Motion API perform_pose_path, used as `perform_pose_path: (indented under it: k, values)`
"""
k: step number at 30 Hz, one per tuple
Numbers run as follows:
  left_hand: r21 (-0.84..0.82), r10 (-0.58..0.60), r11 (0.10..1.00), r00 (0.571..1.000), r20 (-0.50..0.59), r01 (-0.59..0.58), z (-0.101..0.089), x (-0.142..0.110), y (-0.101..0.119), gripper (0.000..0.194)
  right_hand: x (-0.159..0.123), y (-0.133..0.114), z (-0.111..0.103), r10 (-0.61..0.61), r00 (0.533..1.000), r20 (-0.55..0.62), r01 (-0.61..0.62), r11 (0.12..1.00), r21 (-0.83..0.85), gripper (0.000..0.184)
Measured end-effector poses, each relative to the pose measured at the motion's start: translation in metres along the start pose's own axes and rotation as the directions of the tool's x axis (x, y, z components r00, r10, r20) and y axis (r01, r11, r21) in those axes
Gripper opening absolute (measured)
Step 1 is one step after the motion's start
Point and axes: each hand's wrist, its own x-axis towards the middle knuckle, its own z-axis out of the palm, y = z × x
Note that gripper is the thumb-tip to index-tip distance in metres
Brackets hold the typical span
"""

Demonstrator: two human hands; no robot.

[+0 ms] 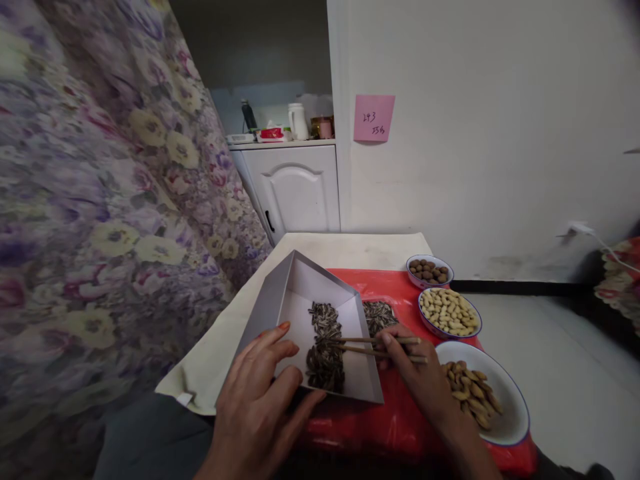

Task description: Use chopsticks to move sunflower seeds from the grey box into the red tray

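Note:
A grey-white open box (360,383) with slanted walls lies in front of me. Inside it, striped sunflower seeds (326,367) form a long heap. My left hand (265,393) rests over the near left corner of the box, its fingers bent over the wall and the thumb along the near edge. With my right hand (413,367) I hold a pair of wooden chopsticks (357,340), which reach over the right wall. Their tips are among the seeds; whether they pinch any is unclear. More sunflower seeds (379,317) lie to the right, partly hidden by the box and my right hand.
On the red cover (345,275) at the right stand a bowl (434,259) of round brown nuts, a bowl (480,327) of peanuts and a larger bowl (513,417) of long brown nuts. A pale cloth (350,247) lies behind. A floral curtain (125,200) hangs left.

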Motion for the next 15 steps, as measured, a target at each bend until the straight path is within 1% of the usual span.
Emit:
perform_pose_path:
  k: [5,10,13,15]
  values:
    - [0.002,0.007,1.000,1.000,0.011,-0.007,0.000,0.000,0.000,0.019,0.000,0.002,-0.002,0.004,0.999,-0.038,-0.003,1.000,0.017,0.033]
    - [0.002,0.015,1.000,1.000,0.008,-0.015,0.000,0.001,0.000,0.019,-0.003,0.000,-0.011,0.030,0.996,-0.085,-0.029,1.000,0.010,0.032]
    - [0.005,0.008,1.000,1.000,0.010,-0.008,0.000,0.001,-0.001,0.018,-0.007,-0.005,-0.023,0.037,0.985,-0.171,-0.038,0.999,-0.002,0.031]
    - [0.005,0.005,1.000,1.000,0.014,-0.005,0.000,0.001,-0.001,0.018,-0.010,-0.007,-0.033,0.044,0.964,-0.263,-0.045,0.999,0.001,0.030]
